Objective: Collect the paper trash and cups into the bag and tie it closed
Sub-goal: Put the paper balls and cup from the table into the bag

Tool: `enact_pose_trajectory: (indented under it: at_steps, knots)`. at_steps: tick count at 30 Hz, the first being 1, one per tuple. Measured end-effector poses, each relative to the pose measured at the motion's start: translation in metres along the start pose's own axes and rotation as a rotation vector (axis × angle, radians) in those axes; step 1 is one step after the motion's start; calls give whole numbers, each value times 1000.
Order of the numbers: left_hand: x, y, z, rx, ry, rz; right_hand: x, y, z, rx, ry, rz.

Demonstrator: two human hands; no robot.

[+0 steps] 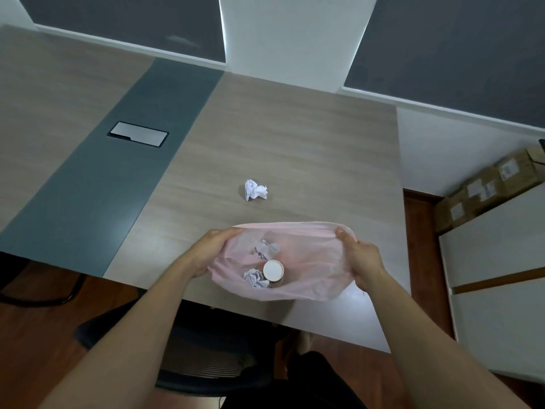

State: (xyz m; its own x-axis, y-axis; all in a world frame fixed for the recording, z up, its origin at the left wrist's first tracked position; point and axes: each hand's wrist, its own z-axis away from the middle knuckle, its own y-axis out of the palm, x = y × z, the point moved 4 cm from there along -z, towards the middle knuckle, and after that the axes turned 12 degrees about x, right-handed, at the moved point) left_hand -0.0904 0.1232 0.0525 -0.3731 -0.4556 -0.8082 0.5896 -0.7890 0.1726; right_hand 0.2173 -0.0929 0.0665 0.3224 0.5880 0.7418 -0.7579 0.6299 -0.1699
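In the lower middle of the frame a thin pink bag [309, 261] sat on the wooden table [295, 143], near its front edge, its mouth stretched wide. At the bag's left edge the left hand [206, 252] was curled around the rim, fingers pinching the film, forearm running up from the lower left. Inside lay two crumpled paper wads [267, 247] and a paper cup [273, 270] with its pale end facing up. One more paper ball [256, 189] sat on the table above the bag, well apart from it, toward the centre of the frame. At the bag's right edge the right hand [361, 258] gripped the rim, thumb on top and fingers closed on the plastic, forearm coming from the lower right. The bag looked soft, light and slippery, likely to sag if let go, so the rim seemed the best hold; the paper ball would probably be nearly weightless and easy to pinch
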Motion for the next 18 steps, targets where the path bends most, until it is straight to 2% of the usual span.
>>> enact_pose_trajectory:
  at_steps: [9,18]
  knots:
    - [-7,-14,-3,-236,-19,-24,21,9,-44,14,-100,215]
    - [-20,-18,-5,-535,78,224,32,56,-118,377,-103,469]
